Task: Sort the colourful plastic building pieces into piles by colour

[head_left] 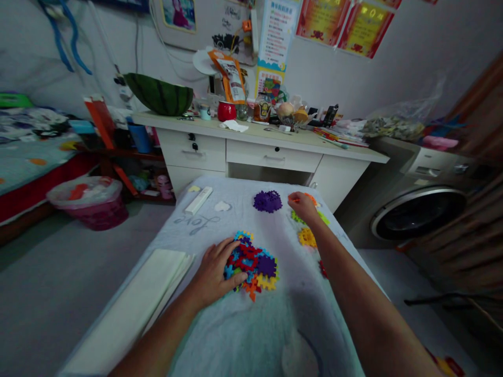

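Note:
My left hand (218, 269) rests at the left edge of a mixed pile of notched plastic building pieces (249, 262), its fingers spread and touching them. The pile has red, blue, purple, yellow and orange pieces. Farther away, my right hand (302, 206) is closed, with a bit of an orange building piece (291, 199) showing at its fingertips. Beside that hand lie orange pieces (311, 199) and green pieces (323, 217), partly covered by it. Yellow pieces (307, 237) and red pieces (323, 269) lie nearer, by my right forearm. A purple heap (268, 201) sits left of the right hand.
Everything lies on a cloth-covered table (220, 330). A folded white sheet (133, 309) and a white power strip (199, 200) are on its left side. Behind stands a cluttered white desk (271, 152). A washing machine (416, 193) is right; a pink bin (94, 207) is left.

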### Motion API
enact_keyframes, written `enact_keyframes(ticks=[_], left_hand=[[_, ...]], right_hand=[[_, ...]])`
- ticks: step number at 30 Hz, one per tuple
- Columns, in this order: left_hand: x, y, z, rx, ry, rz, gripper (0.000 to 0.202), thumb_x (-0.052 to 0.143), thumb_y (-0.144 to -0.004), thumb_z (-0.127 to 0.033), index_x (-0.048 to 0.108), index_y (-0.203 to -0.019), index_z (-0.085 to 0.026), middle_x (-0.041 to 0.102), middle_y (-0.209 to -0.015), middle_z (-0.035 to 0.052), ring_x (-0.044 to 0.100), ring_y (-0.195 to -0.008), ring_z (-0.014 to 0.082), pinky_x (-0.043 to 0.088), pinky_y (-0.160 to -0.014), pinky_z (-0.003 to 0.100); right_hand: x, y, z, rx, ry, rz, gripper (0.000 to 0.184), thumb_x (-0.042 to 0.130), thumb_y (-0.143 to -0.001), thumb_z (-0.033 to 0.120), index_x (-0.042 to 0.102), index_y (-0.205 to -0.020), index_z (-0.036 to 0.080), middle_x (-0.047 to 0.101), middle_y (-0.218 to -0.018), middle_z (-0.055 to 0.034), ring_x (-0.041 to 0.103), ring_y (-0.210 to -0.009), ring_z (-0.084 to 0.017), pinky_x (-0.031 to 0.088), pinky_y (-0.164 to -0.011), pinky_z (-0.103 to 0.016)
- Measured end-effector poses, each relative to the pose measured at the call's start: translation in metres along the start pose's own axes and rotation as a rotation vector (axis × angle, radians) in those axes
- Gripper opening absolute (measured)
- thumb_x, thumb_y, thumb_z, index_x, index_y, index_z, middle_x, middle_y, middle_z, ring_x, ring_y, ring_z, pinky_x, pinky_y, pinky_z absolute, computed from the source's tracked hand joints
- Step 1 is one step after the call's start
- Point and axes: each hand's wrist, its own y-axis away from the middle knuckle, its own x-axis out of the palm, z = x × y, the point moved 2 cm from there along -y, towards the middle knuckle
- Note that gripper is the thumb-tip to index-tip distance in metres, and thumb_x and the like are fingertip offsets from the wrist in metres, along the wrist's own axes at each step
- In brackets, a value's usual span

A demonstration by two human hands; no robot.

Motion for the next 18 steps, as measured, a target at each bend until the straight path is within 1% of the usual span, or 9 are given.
enact_keyframes(ticks=[2, 3, 4, 5, 8, 11, 14, 18], left_hand=[[0.0, 0.0, -0.001, 0.003, 0.012, 0.021, 0.071, 0.06, -0.081, -0.055, 0.042, -0.141, -0.022, 0.044, -0.147, 0.0142, 0.042, -0.133, 0.0325, 0.031, -0.11, 0.054], [0.0, 0.0, -0.002, 0.017, 0.018, 0.029, 0.071, 0.061, -0.08, -0.055, 0.042, -0.141, -0.023, 0.046, -0.145, 0.0137, 0.043, -0.132, 0.0322, 0.031, -0.11, 0.054], [0.0, 0.0, -0.002, 0.023, 0.023, 0.033, 0.072, 0.062, -0.079, -0.055, 0.043, -0.141, -0.023, 0.047, -0.144, 0.0132, 0.043, -0.132, 0.0321, 0.031, -0.11, 0.054], [0.0, 0.0, -0.003, 0.028, 0.027, 0.028, 0.072, 0.064, -0.078, -0.055, 0.043, -0.14, -0.023, 0.049, -0.143, 0.013, 0.044, -0.131, 0.0321, 0.031, -0.11, 0.054], [0.0, -0.001, -0.003, 0.04, 0.048, 0.012, 0.073, 0.066, -0.076, -0.054, 0.045, -0.138, -0.022, 0.051, -0.14, 0.0134, 0.046, -0.13, 0.0319, 0.033, -0.109, 0.051], [-0.001, -0.001, -0.003, 0.05, 0.087, 0.005, 0.075, 0.067, -0.076, -0.053, 0.044, -0.139, -0.019, 0.05, -0.141, 0.0147, 0.046, -0.13, 0.0317, 0.036, -0.109, 0.048], [-0.001, -0.001, -0.004, 0.062, 0.133, -0.015, 0.074, 0.068, -0.076, -0.051, 0.044, -0.139, -0.019, 0.048, -0.142, 0.0144, 0.047, -0.129, 0.0311, 0.038, -0.108, 0.047], [-0.002, -0.002, -0.005, 0.074, 0.153, -0.032, 0.071, 0.068, -0.077, -0.048, 0.045, -0.138, -0.018, 0.049, -0.14, 0.0151, 0.047, -0.129, 0.0301, 0.038, -0.109, 0.046]], right_hand=[[0.011, 0.028, 0.022, -0.136, -0.113, 0.167, 0.019, 0.057, -0.081, 0.021, 0.066, -0.097, 0.016, 0.069, -0.094, -0.0048, 0.062, -0.083, -0.015, 0.048, -0.078, -0.027], [0.018, 0.044, 0.033, -0.195, -0.141, 0.263, 0.019, 0.058, -0.081, 0.021, 0.066, -0.097, 0.016, 0.07, -0.09, -0.004, 0.062, -0.08, -0.015, 0.048, -0.077, -0.027], [0.025, 0.059, 0.042, -0.252, -0.157, 0.341, 0.02, 0.059, -0.081, 0.023, 0.066, -0.099, 0.016, 0.07, -0.091, -0.0042, 0.062, -0.08, -0.016, 0.048, -0.077, -0.028], [0.031, 0.073, 0.051, -0.305, -0.158, 0.4, 0.022, 0.061, -0.081, 0.024, 0.065, -0.101, 0.016, 0.07, -0.096, -0.0055, 0.063, -0.085, -0.017, 0.048, -0.08, -0.029], [0.047, 0.104, 0.069, -0.387, -0.127, 0.412, 0.034, 0.062, -0.081, 0.021, 0.062, -0.115, 0.016, 0.067, -0.114, -0.0098, 0.061, -0.102, -0.021, 0.045, -0.093, -0.035], [0.057, 0.118, 0.077, -0.415, -0.112, 0.407, 0.042, 0.062, -0.08, 0.016, 0.058, -0.122, 0.014, 0.064, -0.12, -0.0124, 0.058, -0.11, -0.023, 0.041, -0.099, -0.038], [0.061, 0.121, 0.078, -0.387, -0.129, 0.41, 0.044, 0.064, -0.078, 0.014, 0.058, -0.122, 0.014, 0.063, -0.116, -0.0119, 0.058, -0.106, -0.022, 0.043, -0.096, -0.037], [0.061, 0.122, 0.074, -0.332, -0.155, 0.366, 0.046, 0.069, -0.074, 0.015, 0.06, -0.119, 0.016, 0.062, -0.107, -0.0093, 0.057, -0.095, -0.019, 0.044, -0.087, -0.033]])
